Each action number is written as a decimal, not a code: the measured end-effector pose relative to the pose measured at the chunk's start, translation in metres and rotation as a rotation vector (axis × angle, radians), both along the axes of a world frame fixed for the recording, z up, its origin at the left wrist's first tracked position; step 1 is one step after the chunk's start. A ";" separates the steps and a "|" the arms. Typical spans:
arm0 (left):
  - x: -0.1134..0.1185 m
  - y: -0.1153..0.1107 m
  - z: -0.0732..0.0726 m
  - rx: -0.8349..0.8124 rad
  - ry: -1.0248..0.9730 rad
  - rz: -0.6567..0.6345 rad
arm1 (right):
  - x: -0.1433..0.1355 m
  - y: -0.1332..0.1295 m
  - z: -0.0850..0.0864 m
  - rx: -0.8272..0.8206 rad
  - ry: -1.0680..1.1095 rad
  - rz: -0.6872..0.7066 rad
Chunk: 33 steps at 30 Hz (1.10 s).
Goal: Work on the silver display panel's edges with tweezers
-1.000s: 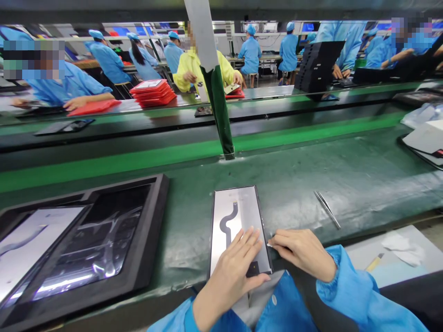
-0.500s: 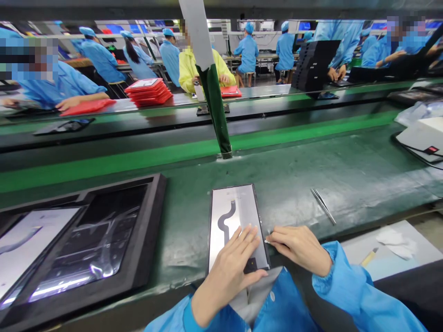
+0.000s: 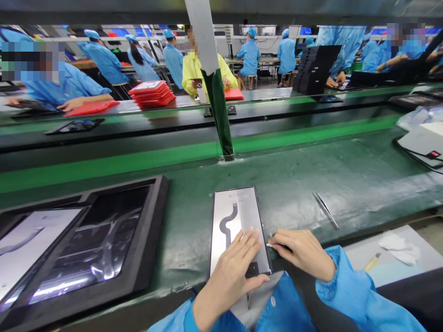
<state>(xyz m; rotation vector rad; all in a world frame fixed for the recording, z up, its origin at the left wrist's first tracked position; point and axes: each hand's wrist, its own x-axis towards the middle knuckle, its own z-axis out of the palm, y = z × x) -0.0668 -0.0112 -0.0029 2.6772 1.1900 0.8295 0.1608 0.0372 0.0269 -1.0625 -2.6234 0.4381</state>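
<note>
A display panel (image 3: 221,207) with a silvery back, thin dark edges and a curved grey ribbon cable (image 3: 224,226) lies on the green bench in front of me. My left hand (image 3: 235,265) rests flat over its lower part, fingers stretched out and thumb near the bottom edge. It hides some of the cable's lower end. Beside the panel's lower right edge, my right hand (image 3: 299,249) pinches a small white piece (image 3: 269,245), too small to name. Its tip is at or very near that edge; I cannot tell whether it touches.
Left of the panel stands a black foam tray (image 3: 157,216) holding a similar panel (image 3: 38,240) and clear film. Tweezers (image 3: 325,210) lie to the right. A knife-like tool (image 3: 373,262) and crumpled white tissue (image 3: 399,246) are lower right. A green post (image 3: 221,115) rises behind; co-workers sit beyond.
The camera view has shifted slightly. Both hands keep nearly the same places on and beside the panel, and the white piece shows a little more at the right fingertips.
</note>
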 end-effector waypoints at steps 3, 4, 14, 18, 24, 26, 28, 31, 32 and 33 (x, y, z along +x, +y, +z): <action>0.000 0.001 0.000 0.014 0.002 -0.001 | -0.001 0.000 0.002 0.064 -0.041 0.031; 0.000 0.001 0.000 0.023 0.006 -0.003 | 0.000 0.001 0.002 0.072 -0.043 0.045; -0.002 0.000 0.000 0.016 0.016 0.003 | 0.003 0.005 -0.004 -0.031 0.088 0.024; -0.001 0.001 -0.002 0.035 0.019 -0.002 | 0.002 0.005 -0.003 0.061 -0.019 0.063; -0.002 0.001 0.001 0.029 0.019 -0.004 | 0.002 0.007 0.000 0.042 0.023 0.092; -0.002 0.001 0.002 0.016 0.025 0.000 | 0.002 0.006 0.000 0.035 0.040 0.065; -0.001 0.001 0.002 0.014 0.019 0.000 | 0.002 0.005 0.000 0.069 0.012 0.056; -0.001 0.000 0.002 0.030 0.024 0.000 | 0.003 0.005 0.000 0.110 -0.016 0.093; -0.001 0.000 0.002 0.031 0.032 0.002 | 0.003 0.006 0.000 0.098 0.002 0.102; -0.001 0.000 0.002 0.028 0.040 0.004 | 0.004 0.006 0.000 0.078 0.030 0.100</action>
